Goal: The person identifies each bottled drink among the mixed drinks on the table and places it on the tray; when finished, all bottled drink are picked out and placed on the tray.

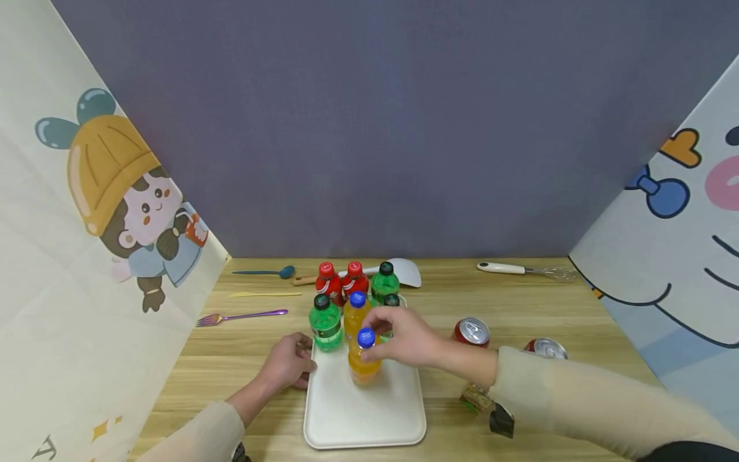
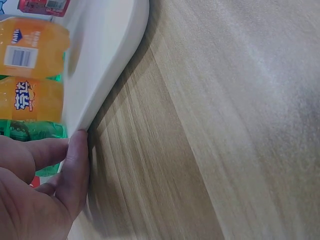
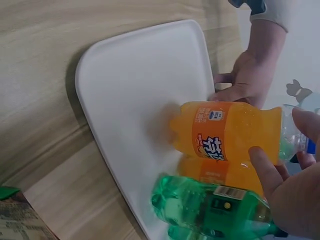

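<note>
My right hand (image 1: pixel 407 335) holds an orange soda bottle (image 1: pixel 362 371) with a blue cap, fingers around its neck. The bottle stands upright over the white tray (image 1: pixel 369 423). At the tray's left rim, my left hand (image 2: pixel 45 185) pinches the edge between thumb and fingers. Behind the held bottle is a second orange soda bottle (image 1: pixel 355 314). Green soda bottles with dark caps flank it, one at the left (image 1: pixel 326 328) and another at the back right (image 1: pixel 385 282); one more is partly hidden behind my right hand. Two red-capped bottles (image 1: pixel 328 283) stand at the back.
Two red cans (image 1: pixel 473 331) stand right of the tray, near a small printed packet (image 1: pixel 476 396) by my right sleeve. Along the back lie a blue spoon (image 1: pixel 283 272), a white-headed spatula (image 1: pixel 407 272) and a whisk (image 1: pixel 528 270). A purple fork (image 1: pixel 242 316) and yellow knife (image 1: pixel 265 294) lie left.
</note>
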A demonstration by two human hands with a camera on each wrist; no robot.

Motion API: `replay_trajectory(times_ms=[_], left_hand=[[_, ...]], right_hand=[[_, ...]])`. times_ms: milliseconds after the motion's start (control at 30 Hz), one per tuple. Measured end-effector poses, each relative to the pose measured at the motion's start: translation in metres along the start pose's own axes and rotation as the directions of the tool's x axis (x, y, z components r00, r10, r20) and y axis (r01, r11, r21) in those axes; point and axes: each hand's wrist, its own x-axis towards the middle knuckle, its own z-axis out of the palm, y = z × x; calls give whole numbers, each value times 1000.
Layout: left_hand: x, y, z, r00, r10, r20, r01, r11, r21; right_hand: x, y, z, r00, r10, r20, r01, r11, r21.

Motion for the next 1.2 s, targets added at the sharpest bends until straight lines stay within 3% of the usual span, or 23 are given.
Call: replay_trajectory(times_ms=[600, 867, 1033, 1200], left_hand=[[3, -1, -1, 1000, -12, 17, 12, 1000, -2], [-1, -3, -13, 998, -12, 59, 13, 1000, -18], [-5, 0, -29, 988, 55, 147, -50, 998, -32], [-6, 16, -54, 974, 155, 164, -159, 987, 9]], right_hand=[[3, 3, 16, 999, 27, 29, -27, 999, -21], [4, -6, 13, 995, 34, 96, -29, 998, -54], [-1, -14, -3, 982, 45, 184, -41, 999, -24], [-16, -22, -36, 988, 3, 151, -3, 1000, 3]])
